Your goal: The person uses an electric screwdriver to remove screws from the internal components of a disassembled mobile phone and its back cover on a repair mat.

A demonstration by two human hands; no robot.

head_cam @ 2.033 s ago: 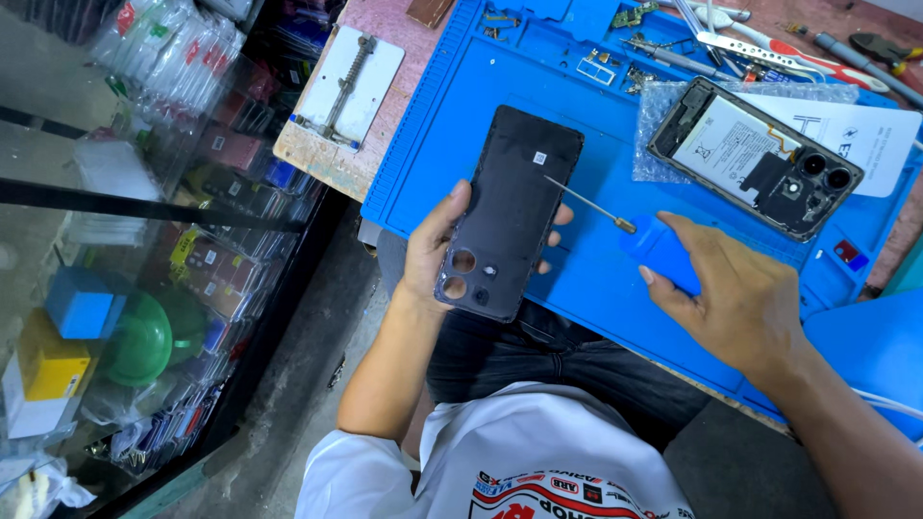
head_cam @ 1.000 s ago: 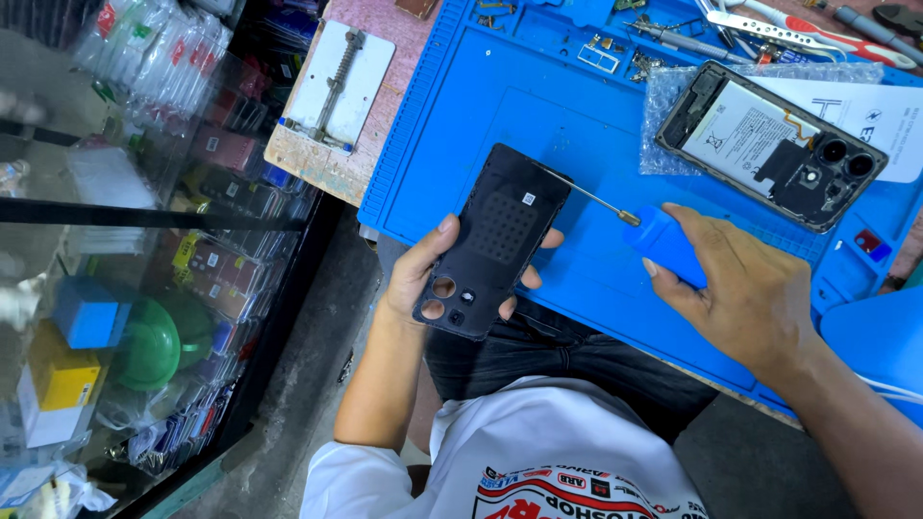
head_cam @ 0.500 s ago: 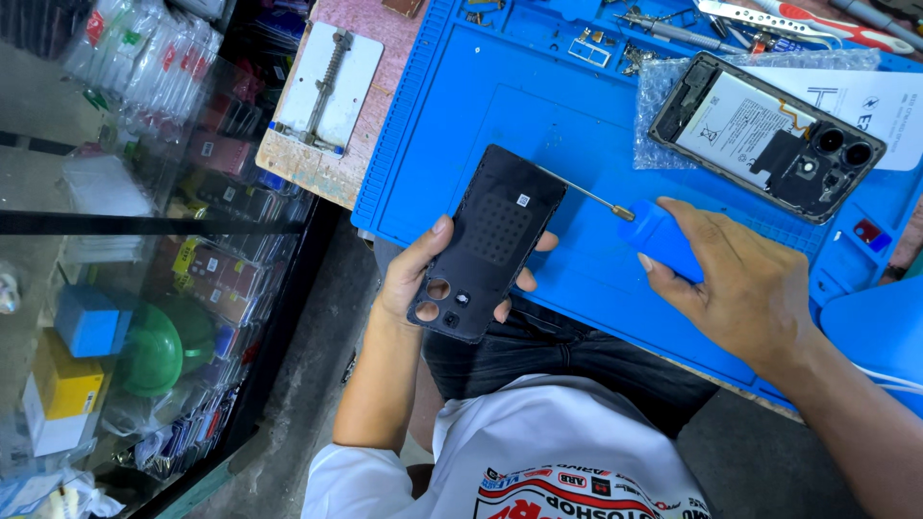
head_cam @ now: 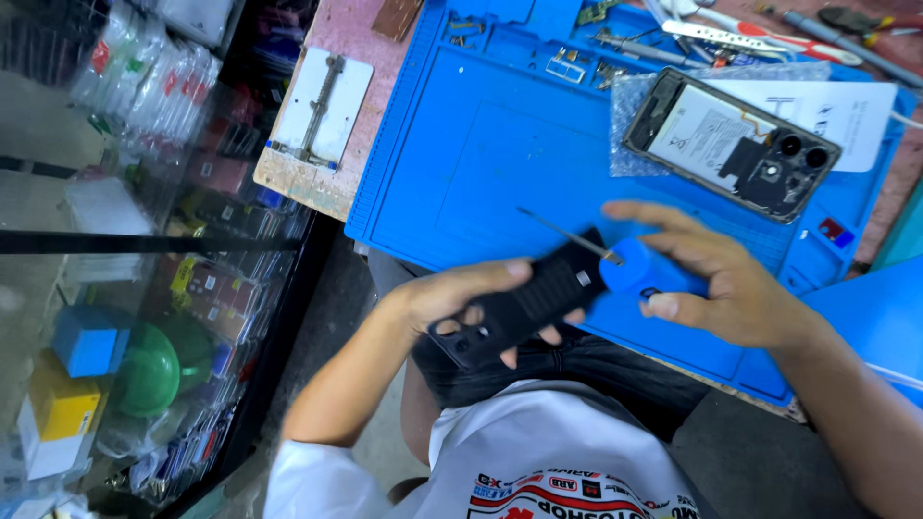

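Open lane across centre of blue mat [head_cam: 500, 163], bare from left rim to bubble wrap. Blocked upper right by opened phone [head_cam: 733, 144] on bubble wrap, white paper sheet [head_cam: 846, 106] just beside. Top edge cluttered: screws, small parts, tweezers [head_cam: 740, 37], screwdrivers. Near edge taken by left hand [head_cam: 452, 298] with black back cover [head_cam: 524, 309] and right hand [head_cam: 721, 279] with blue screwdriver [head_cam: 625, 264]. Left of mat, metal clamp plate [head_cam: 322, 108] on worn bench. Glass display case [head_cam: 144, 240] walls off far left.
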